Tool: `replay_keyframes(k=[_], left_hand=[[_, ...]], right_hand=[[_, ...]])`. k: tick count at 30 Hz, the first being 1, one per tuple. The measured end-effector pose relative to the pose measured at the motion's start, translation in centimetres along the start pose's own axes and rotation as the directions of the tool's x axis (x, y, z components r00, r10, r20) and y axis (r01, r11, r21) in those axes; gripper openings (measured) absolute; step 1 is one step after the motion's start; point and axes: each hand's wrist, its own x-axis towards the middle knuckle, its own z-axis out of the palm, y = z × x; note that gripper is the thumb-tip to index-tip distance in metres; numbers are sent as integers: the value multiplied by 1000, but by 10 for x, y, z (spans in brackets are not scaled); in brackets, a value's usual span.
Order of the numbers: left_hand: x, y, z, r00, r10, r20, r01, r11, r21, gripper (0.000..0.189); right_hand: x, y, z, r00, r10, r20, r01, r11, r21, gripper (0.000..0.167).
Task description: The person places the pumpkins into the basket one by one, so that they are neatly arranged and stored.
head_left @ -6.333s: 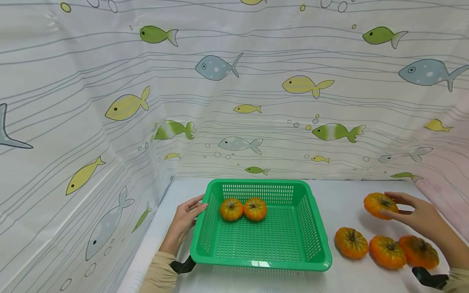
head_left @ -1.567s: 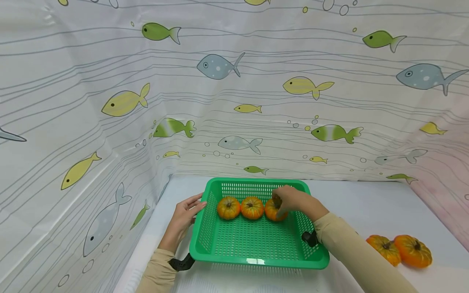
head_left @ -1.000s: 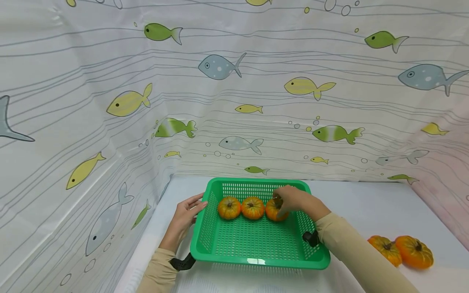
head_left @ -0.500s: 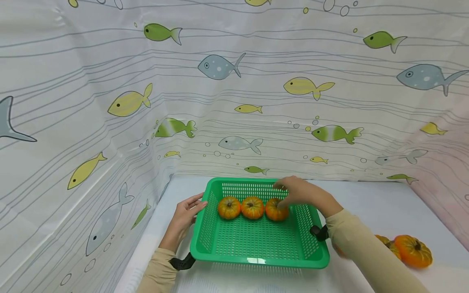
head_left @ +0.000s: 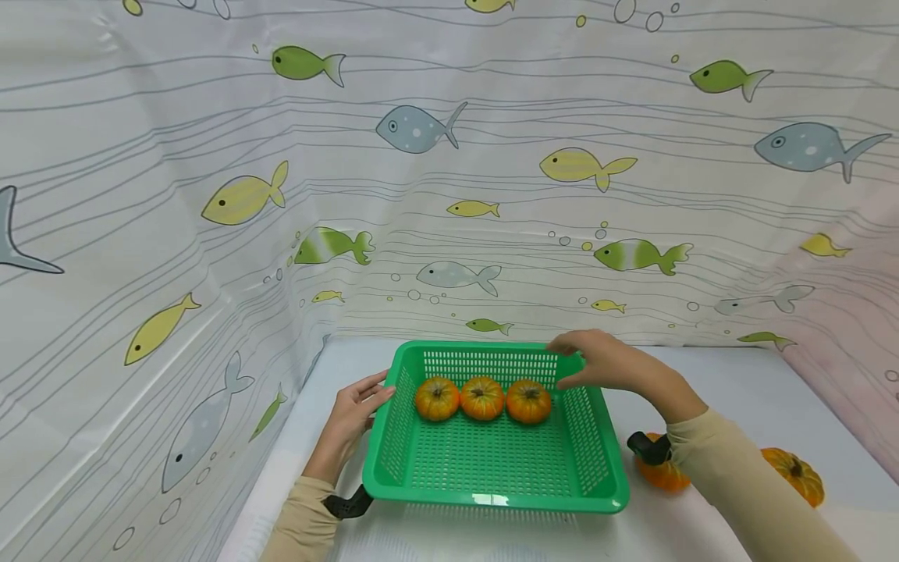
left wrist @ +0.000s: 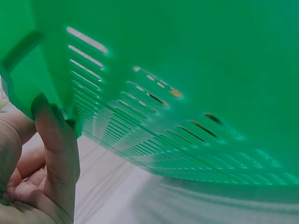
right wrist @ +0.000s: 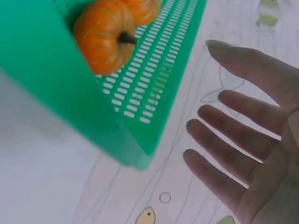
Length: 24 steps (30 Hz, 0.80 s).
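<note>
Three small orange pumpkins stand in a row along the back of a green plastic basket point(head_left: 492, 503): a left one point(head_left: 437, 399), a middle one point(head_left: 482, 399) and a right one point(head_left: 529, 402). My left hand point(head_left: 354, 414) grips the basket's left rim, its fingers point(left wrist: 56, 140) bent over the edge in the left wrist view. Above the back right corner hovers my right hand point(head_left: 611, 363), fingers spread and holding nothing. The right wrist view shows this hand point(right wrist: 252, 126) apart from the basket point(right wrist: 135, 144) and its pumpkins point(right wrist: 105, 37).
On the white table point(head_left: 674, 531) right of the basket lie more pumpkins. One point(head_left: 663, 472) is partly behind the black wrist camera point(head_left: 648, 447); another point(head_left: 795, 474) is partly covered by the right sleeve point(head_left: 744, 476). A fish-patterned sheet point(head_left: 520, 234) rises behind and at the sides.
My right hand carried a pumpkin from the right into the basket, set it at the row's right end and let go. It has since lifted up and rightward. My left hand stayed put.
</note>
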Motion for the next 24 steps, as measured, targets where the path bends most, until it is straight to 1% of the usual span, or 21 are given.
replay_keyframes(k=[5,15,24], left_hand=[[0,0,0,1000,-4,-13,4,1000,-1,56],[-2,2,1,1000,-7,-1,7,1000,5,56],[-2,3,1,1000,-7,0,7,1000,2,56]], right_hand=[[-14,6,-5,999,25,-41,-25,1000,7,60],[-49,21,-11,991,91,-96,-91,996,-1,59],[-80,45,-4,986,132,-99,-132,991,4,62]])
